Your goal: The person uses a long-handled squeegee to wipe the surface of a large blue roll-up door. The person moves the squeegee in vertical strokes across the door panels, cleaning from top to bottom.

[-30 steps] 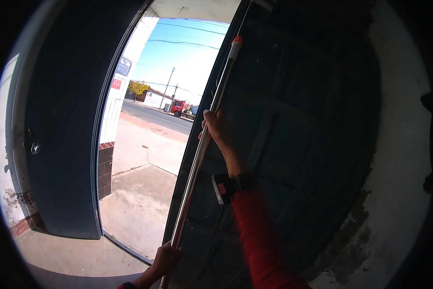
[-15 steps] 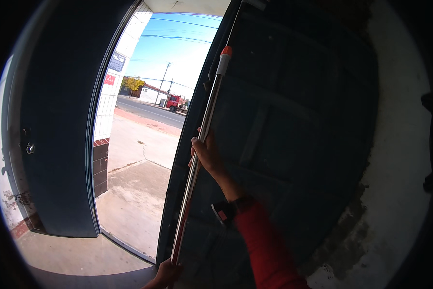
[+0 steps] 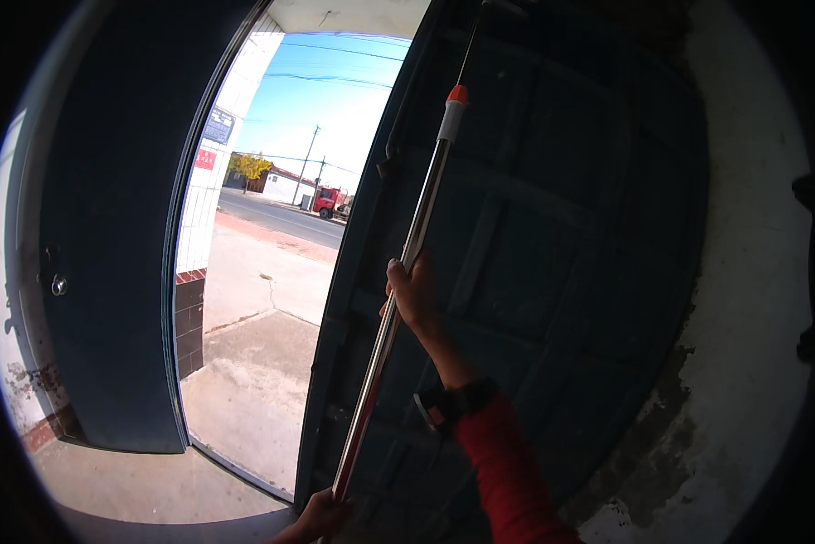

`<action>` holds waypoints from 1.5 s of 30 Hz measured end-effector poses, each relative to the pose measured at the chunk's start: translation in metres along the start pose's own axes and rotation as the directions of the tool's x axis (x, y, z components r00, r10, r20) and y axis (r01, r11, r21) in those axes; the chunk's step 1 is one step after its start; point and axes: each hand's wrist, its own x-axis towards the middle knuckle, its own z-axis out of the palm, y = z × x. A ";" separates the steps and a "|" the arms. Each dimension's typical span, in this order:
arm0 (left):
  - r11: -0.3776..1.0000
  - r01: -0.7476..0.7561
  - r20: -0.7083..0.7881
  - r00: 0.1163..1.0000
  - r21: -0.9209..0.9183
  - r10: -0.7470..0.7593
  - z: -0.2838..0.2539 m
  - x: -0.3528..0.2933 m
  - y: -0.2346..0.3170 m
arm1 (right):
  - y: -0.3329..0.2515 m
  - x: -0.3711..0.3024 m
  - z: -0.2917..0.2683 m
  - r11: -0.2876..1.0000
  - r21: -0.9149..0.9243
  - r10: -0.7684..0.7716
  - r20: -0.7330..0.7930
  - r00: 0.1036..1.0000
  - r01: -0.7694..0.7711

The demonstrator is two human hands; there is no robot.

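A long shiny telescopic pole (image 3: 423,208) slants up in front of the dark door leaf (image 3: 562,245) on the right. Its upper tube ends in a grey and orange collar, and a thin rod runs from there to a pale head (image 3: 505,7), mostly cut off by the top edge. My right hand (image 3: 410,288) is wrapped round the middle of the tube, with a black band on the wrist and a red sleeve below. Lower down, my left hand (image 3: 319,515) grips the same pole near the bottom edge.
Another dark door leaf (image 3: 117,245) with a round knob stands on the left. Between the leaves, the doorway opens onto concrete paving (image 3: 253,390), a road and a red truck (image 3: 331,201). A stained white wall (image 3: 752,299) with peeling patches borders the right.
The pole's upper end has swung right, away from the doorway edge and over the door leaf. My right hand moved right with it; my left hand shifted only slightly.
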 end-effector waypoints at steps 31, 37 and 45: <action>0.971 0.012 0.308 0.949 -0.239 0.064 0.047 0.091 0.090 | -0.035 0.102 -0.086 0.578 -0.798 -0.061 -0.248 0.967 -0.168; 0.922 0.097 0.405 0.912 -0.374 0.069 0.036 0.128 0.103 | -0.033 0.133 -0.064 0.585 -0.807 -0.149 -0.204 0.968 -0.080; 0.909 0.309 0.437 0.884 -0.278 -0.167 0.038 0.110 0.011 | 0.003 0.047 -0.050 0.444 -0.896 -0.225 -0.107 0.969 0.004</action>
